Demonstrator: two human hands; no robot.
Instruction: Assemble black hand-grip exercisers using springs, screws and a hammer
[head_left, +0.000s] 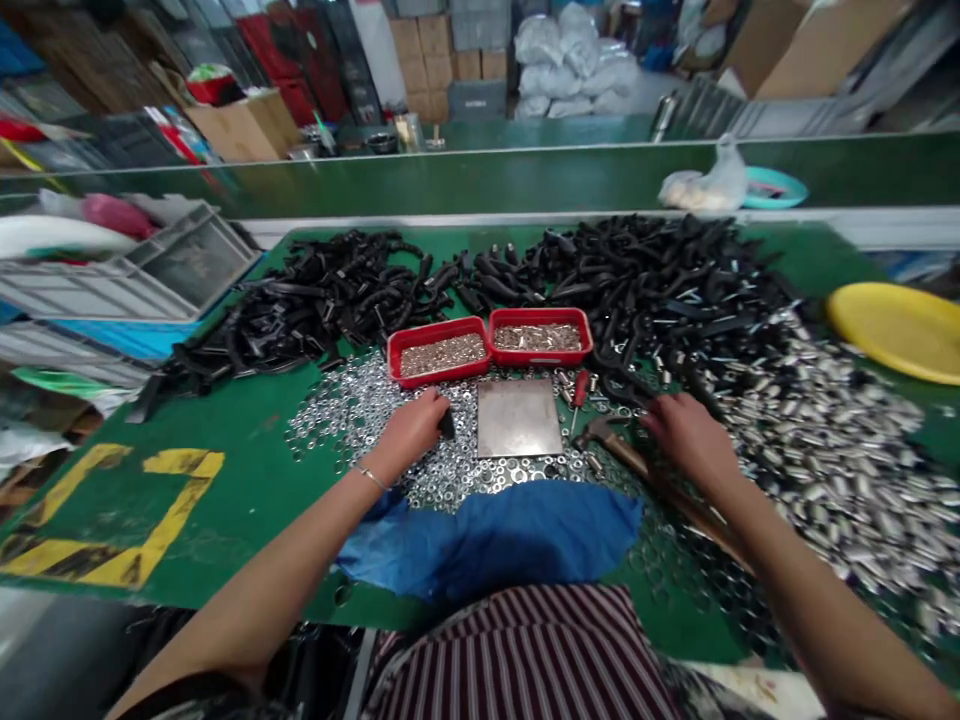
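My left hand (414, 430) is closed on a small black piece (447, 424) above the metal washers (352, 405); most of the piece is hidden. My right hand (691, 438) is closed, its fingertips at the end of a black curved handle (626, 384). Between my hands lies a flat square steel plate (519, 418). A hammer (626, 452) rests beside the plate, its wooden handle running under my right forearm. Near the plate's upper right corner is a red-handled screwdriver (580, 390).
Two red trays (438, 378) (540, 357) hold small metal parts. Black handles pile up at left (322, 300) and right (645, 270). Silver cylindrical parts (840, 450) cover the right side. A blue cloth (495, 530) lies in front, a yellow basin (900, 330) at far right, grey crates (142, 275) at left.
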